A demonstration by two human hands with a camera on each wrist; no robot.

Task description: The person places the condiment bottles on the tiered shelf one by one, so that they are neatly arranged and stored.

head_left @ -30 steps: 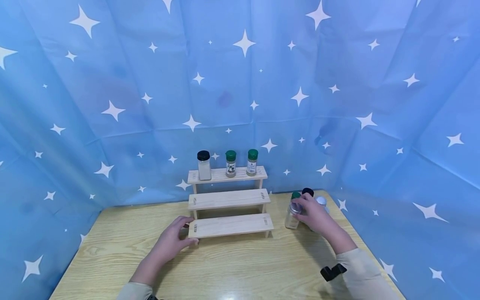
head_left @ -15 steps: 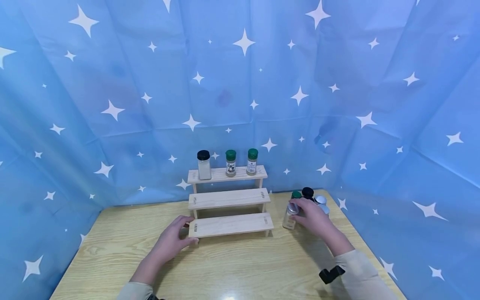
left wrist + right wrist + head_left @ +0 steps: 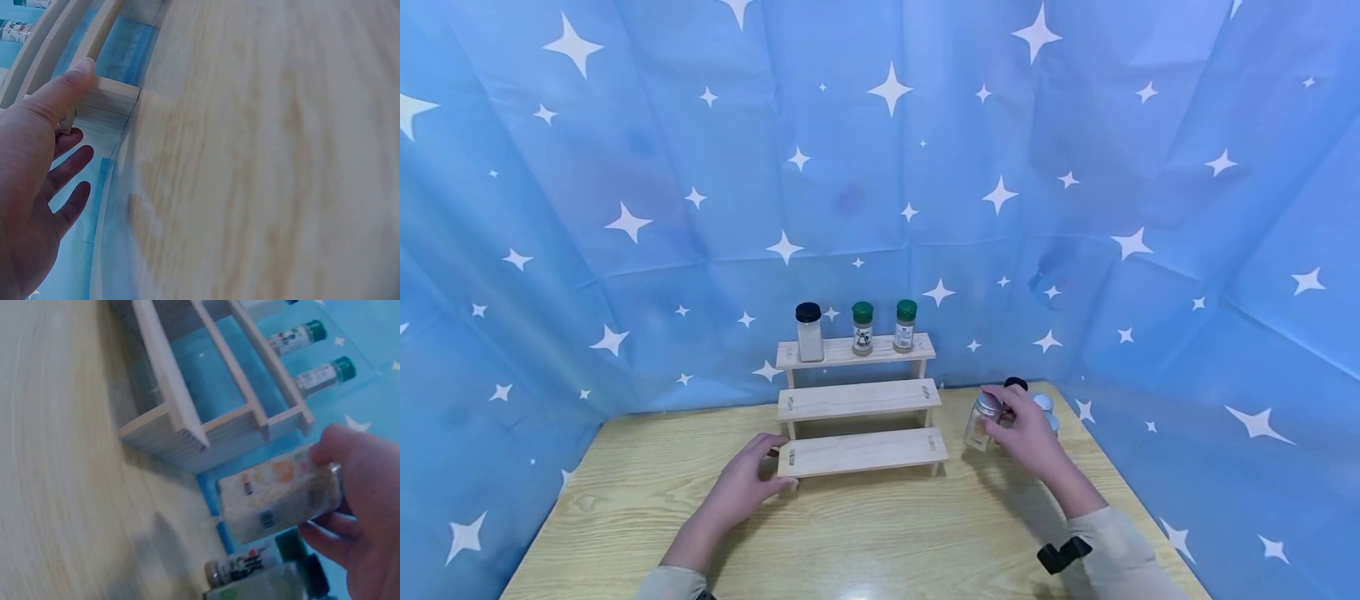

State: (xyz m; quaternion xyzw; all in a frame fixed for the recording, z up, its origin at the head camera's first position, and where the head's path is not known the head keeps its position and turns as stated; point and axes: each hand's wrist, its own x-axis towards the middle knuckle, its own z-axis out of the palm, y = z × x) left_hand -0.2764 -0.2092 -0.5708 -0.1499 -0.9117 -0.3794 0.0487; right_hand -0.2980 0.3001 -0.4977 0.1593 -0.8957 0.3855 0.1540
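My right hand (image 3: 1026,433) grips a clear spice jar (image 3: 977,432) with a silver lid near the top, its fingers and thumb around the lid end. The jar is tilted above the table; in the right wrist view its label (image 3: 281,472) faces the camera. My left hand (image 3: 741,483) pinches the left end of the lowest step of a three-step wooden rack (image 3: 861,452), the thumb (image 3: 72,81) on the front. On the top step stand a black-lidded jar (image 3: 809,335) and two green-capped spice jars (image 3: 862,331).
Right of the rack, partly hidden by my right hand, stand a black-capped jar (image 3: 1017,383) and silver-lidded jars (image 3: 1043,402). A green-capped jar (image 3: 250,564) shows there in the right wrist view. A blue star-patterned curtain (image 3: 887,167) borders the wooden table (image 3: 850,542).
My right hand has drawn the silver-lidded jar slightly left and raised it, so it now tilts above the table. My left hand has stayed on the rack.
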